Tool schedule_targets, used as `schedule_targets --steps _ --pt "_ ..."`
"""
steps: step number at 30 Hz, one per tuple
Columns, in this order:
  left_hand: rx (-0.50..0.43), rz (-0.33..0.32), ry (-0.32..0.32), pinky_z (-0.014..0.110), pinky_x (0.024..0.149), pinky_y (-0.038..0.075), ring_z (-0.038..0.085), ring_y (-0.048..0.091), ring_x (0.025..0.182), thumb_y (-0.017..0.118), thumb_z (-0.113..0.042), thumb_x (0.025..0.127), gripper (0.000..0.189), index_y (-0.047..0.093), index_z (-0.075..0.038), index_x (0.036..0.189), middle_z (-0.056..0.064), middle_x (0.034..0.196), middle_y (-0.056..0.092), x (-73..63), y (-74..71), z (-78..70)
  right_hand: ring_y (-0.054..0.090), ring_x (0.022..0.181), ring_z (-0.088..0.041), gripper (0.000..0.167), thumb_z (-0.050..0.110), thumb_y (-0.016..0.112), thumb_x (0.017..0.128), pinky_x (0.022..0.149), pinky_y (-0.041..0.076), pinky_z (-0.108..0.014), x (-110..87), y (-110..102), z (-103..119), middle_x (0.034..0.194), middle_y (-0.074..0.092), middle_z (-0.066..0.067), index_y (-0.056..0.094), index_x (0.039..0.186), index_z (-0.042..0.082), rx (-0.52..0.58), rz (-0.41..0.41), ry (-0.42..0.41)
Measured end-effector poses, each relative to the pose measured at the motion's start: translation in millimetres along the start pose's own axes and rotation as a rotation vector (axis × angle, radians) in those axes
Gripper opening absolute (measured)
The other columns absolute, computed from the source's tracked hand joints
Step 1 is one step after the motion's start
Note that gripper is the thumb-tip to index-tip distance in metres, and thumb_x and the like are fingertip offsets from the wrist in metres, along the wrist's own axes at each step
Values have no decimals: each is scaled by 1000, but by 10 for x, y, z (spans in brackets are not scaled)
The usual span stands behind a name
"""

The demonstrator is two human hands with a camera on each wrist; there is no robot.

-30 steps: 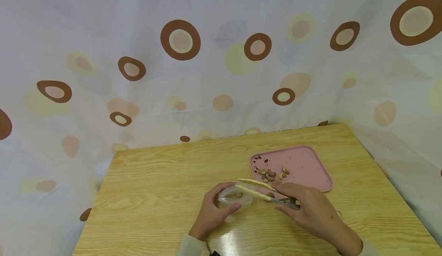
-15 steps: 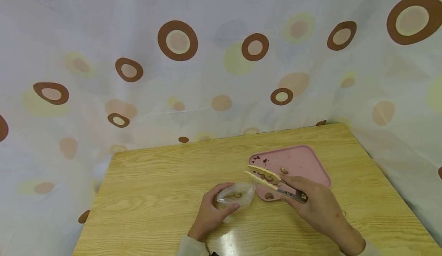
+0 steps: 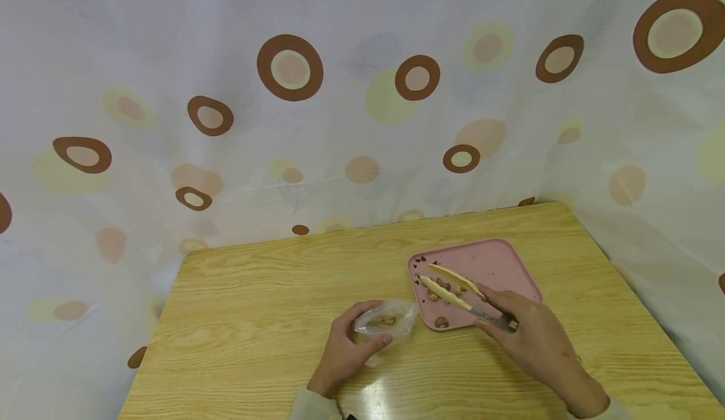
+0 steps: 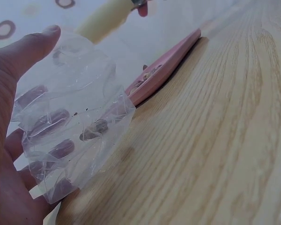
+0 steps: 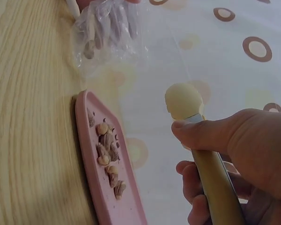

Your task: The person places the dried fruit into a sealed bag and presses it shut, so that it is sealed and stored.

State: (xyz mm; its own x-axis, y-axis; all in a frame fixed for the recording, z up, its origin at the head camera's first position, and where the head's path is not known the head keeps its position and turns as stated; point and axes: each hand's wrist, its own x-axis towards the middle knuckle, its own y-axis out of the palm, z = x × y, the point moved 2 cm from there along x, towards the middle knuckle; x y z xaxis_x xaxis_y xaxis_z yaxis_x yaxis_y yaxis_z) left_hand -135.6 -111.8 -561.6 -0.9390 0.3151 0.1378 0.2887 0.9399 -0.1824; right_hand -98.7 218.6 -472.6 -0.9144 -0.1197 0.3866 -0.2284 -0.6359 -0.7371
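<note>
My left hand (image 3: 342, 347) holds a clear plastic bag (image 3: 403, 320), fingers behind it and thumb at the near side, its mouth spread. Inside the bag a brown nut (image 4: 96, 129) shows in the left wrist view. In my right hand (image 3: 535, 335) are tongs (image 3: 444, 293) with cream tips and metal handles, gripped between thumb and fingers. Their two tips stand apart, above the left part of a pink tray (image 3: 501, 269). Several curved brown nuts (image 5: 107, 143), cashew-like, lie on that tray, partly covered by the tongs in the head view.
Small dark bits (image 3: 421, 259) lie in the tray's far left corner. One nut (image 3: 441, 322) sits apart at its near left corner. The wooden table (image 3: 272, 306) meets a patterned curtain (image 3: 340, 124) behind and at the sides.
My right hand has carried the tongs from over the bag to the right, over the nuts on the tray. My left hand keeps the bag in nearly the same place.
</note>
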Motion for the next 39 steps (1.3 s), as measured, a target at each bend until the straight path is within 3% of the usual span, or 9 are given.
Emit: schedule_targets --steps 10,16,21,33,39 --pt "-70 17 17 31 100 58 24 70 118 85 -13 94 52 70 -19 143 13 141 71 -5 7 -4 42 69 4 70 18 99 80 57 37 -21 -56 32 -181 85 66 6 72 143 6 -87 -1 23" --pt "-50 8 -1 31 102 56 24 70 119 86 -16 93 52 71 -22 142 9 142 72 -6 -1 6 34 63 2 71 26 96 84 56 33 -23 -65 34 -256 77 52 8 69 148 10 -95 26 73" --pt "-26 2 3 30 102 56 23 70 119 87 -17 92 52 71 -23 141 7 142 73 -3 -4 13 33 63 1 70 26 95 86 57 32 -23 -73 34 -346 76 49 7 68 148 8 -107 32 88" --pt "-14 1 17 30 102 55 24 70 118 87 -17 92 52 71 -22 142 10 141 73 7 -2 8 46 68 -10 67 30 89 93 64 40 -29 -104 34 -522 72 55 4 65 151 7 -97 78 179" --pt "-29 5 25 30 101 56 26 70 117 86 -16 93 51 71 -21 142 11 141 73 5 5 -8 55 75 -18 67 35 86 96 66 43 -33 -97 34 -569 91 75 -9 64 153 7 -98 102 210"
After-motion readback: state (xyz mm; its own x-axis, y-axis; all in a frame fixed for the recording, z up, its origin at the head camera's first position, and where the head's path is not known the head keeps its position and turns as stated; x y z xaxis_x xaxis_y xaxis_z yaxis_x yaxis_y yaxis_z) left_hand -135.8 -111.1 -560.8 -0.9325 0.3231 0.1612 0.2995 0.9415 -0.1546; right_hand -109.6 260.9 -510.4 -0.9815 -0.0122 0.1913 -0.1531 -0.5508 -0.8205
